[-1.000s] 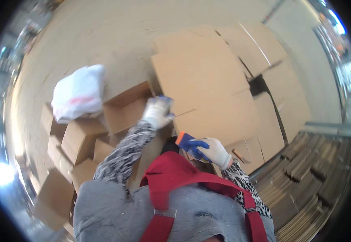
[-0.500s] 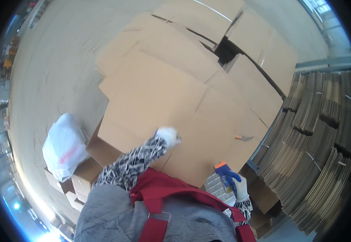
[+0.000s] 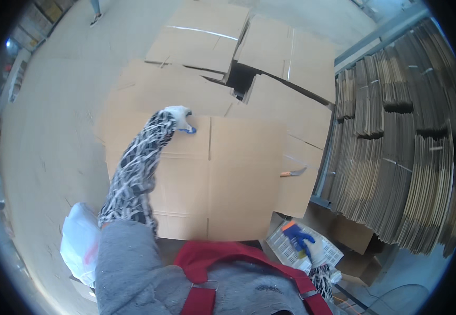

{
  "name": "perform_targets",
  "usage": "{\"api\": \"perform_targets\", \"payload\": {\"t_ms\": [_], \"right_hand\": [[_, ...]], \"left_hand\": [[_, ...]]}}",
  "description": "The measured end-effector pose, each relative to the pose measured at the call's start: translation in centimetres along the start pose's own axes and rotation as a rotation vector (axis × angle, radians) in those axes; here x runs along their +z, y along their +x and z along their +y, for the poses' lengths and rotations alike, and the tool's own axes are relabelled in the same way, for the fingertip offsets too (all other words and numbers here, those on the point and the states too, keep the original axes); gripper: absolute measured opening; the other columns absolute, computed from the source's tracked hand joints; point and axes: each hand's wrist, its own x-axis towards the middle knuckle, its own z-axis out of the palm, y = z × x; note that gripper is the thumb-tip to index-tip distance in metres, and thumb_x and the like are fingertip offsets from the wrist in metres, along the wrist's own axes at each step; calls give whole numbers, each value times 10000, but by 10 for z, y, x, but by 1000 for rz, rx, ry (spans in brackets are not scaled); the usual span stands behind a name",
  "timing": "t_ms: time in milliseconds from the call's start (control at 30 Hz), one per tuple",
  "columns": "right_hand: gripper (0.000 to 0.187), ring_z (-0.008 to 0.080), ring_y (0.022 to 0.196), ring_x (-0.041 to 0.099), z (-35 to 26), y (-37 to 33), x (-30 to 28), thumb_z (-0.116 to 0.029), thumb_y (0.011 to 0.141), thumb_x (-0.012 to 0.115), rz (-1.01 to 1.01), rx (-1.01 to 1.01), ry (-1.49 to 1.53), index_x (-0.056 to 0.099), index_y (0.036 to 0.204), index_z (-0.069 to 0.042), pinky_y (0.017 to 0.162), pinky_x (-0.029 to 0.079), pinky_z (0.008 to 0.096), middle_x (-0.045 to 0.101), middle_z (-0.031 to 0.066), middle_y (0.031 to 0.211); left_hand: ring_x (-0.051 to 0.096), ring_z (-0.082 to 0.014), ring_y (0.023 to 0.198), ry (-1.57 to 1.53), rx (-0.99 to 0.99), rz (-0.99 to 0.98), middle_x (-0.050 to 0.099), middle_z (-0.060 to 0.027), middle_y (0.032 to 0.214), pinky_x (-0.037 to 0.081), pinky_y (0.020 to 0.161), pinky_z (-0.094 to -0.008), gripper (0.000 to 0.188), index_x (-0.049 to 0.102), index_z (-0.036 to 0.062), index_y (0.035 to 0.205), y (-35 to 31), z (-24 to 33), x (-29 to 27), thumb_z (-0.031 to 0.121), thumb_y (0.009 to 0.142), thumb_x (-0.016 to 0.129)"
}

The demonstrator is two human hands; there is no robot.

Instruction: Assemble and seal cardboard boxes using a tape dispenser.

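Observation:
My left hand (image 3: 179, 118), in a white glove with blue on the gripping side, reaches out over the far left part of a creased cardboard sheet (image 3: 246, 173). Its thumb rests on the board, apart from the fingers. Low on the right, my right hand (image 3: 316, 249), gloved alike, is closed around a blue tool with an orange end (image 3: 293, 233); its exact kind is unclear. Under that hand lies a pale printed pack (image 3: 330, 253). A curved knife with an orange-brown handle (image 3: 293, 172) lies on the cardboard to the right.
More flat cardboard (image 3: 196, 44) stretches away beyond the sheet, with a dark gap (image 3: 242, 79) between pieces. Bundled cardboard stacks (image 3: 390, 136) stand at the right. A white plastic bag (image 3: 78, 241) sits at the lower left. Far off, a person's leg (image 3: 96, 11) shows on the floor.
My left hand has moved farther out and left over the cardboard, and its thumb now stands apart. The right hand keeps the tool. My view has shifted, showing more stacks.

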Motion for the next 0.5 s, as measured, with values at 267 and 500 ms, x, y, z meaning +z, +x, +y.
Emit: {"api": "perform_targets", "payload": {"t_ms": [267, 500], "right_hand": [[300, 168, 947, 629, -70, 52, -117, -9, 840, 525, 155, -386, 175, 641, 1106, 65, 853, 491, 287, 674, 110, 1043], [278, 124, 871, 612, -254, 65, -74, -109, 882, 578, -153, -785, -4, 650, 1094, 55, 793, 483, 250, 676, 83, 972]], "left_hand": [[625, -259, 807, 182, 529, 213, 622, -49, 875, 490, 739, -407, 332, 673, 68, 905, -296, 129, -134, 179, 615, 792], [567, -260, 1003, 385, 314, 561, 608, -37, 968, 413, 908, -443, 377, 675, 125, 947, -330, 135, -55, 180, 591, 786]]}}
